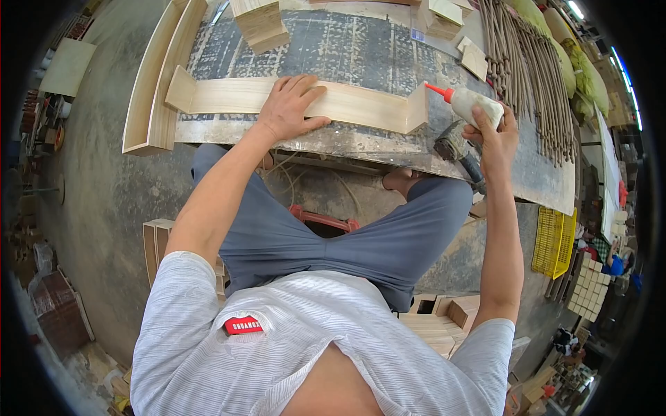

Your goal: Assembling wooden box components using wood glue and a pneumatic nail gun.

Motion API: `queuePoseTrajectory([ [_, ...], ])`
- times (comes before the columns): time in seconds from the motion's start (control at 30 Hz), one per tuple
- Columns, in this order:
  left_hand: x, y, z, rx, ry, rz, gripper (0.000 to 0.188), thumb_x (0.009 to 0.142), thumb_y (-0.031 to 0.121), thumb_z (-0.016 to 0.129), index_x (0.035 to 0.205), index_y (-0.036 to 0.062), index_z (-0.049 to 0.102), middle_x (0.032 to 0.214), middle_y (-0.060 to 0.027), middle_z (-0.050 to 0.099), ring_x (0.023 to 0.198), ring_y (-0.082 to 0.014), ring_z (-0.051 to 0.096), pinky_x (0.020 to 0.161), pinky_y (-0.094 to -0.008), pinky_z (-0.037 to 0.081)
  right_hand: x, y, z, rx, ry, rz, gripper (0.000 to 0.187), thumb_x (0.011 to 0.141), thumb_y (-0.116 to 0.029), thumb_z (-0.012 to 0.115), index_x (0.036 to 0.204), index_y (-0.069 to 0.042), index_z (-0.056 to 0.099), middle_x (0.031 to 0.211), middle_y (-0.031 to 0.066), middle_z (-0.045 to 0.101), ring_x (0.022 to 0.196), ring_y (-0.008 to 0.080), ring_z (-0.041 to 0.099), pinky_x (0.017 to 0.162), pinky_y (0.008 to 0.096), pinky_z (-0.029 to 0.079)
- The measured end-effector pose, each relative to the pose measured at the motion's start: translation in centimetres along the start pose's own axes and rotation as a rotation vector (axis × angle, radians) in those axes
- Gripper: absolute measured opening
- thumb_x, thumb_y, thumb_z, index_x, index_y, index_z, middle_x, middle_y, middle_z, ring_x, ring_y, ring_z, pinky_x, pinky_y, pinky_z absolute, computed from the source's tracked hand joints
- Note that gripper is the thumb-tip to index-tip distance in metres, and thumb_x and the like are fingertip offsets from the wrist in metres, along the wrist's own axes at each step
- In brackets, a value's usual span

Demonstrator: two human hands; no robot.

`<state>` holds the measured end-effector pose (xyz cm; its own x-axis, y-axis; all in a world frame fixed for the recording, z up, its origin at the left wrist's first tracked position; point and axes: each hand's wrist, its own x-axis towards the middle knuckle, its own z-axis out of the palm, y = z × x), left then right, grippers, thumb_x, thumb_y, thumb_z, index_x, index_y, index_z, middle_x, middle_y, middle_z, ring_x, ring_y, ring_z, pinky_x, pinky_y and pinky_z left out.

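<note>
A pale wooden piece (361, 105), a long board with a short upright panel at each end, lies across the near part of the worktable. My left hand (293, 109) rests on this board left of its middle, fingers spread and pointing away from me. Over the table's right side, my right hand (496, 135) is closed around a white glue bottle (470, 106) with a red nozzle. The nozzle points left, close to the top of the right end panel. Below the bottle lies a nail gun (454, 147), partly hidden by my right hand and forearm.
Long shallow wooden boxes (156, 90) stand at the table's left edge. Wooden blocks (258, 24) sit at the back of the worktable (326, 48). Many thin brown rods (524, 76) lie on the right. A yellow plastic crate (553, 241) is on the floor at right.
</note>
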<state>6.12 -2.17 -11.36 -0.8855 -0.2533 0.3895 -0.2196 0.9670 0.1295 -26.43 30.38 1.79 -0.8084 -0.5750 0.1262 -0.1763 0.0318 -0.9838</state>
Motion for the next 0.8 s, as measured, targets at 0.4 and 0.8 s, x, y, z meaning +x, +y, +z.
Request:
queuePoseTrajectory([
  [0.4, 0.0, 0.0, 0.0, 0.0, -0.01, -0.004, 0.073, 0.098, 0.061, 0.082, 0.152, 0.0141, 0.072, 0.168, -0.0148, 0.06, 0.159, -0.0351, 0.052, 0.134, -0.0552, 0.035, 0.5, 0.5, 0.0, 0.037, 0.02, 0.015, 0.056, 0.103, -0.022, 0.093, 0.139, 0.007, 0.062, 0.111, 0.0168, 0.079, 0.077, 0.0188, 0.08, 0.066, 0.0339, 0.07],
  [0.8, 0.1, 0.1, 0.0, 0.009, -0.03, -0.008, 0.072, 0.1, 0.061, 0.082, 0.153, 0.0138, 0.071, 0.168, -0.015, 0.06, 0.16, -0.0354, 0.051, 0.134, -0.0552, 0.036, -0.7, 1.0, -0.9, 0.026, 0.009, 0.018, 0.053, 0.103, -0.022, 0.092, 0.136, 0.007, 0.063, 0.113, 0.0177, 0.079, 0.076, 0.0206, 0.081, 0.066, 0.0349, 0.071],
])
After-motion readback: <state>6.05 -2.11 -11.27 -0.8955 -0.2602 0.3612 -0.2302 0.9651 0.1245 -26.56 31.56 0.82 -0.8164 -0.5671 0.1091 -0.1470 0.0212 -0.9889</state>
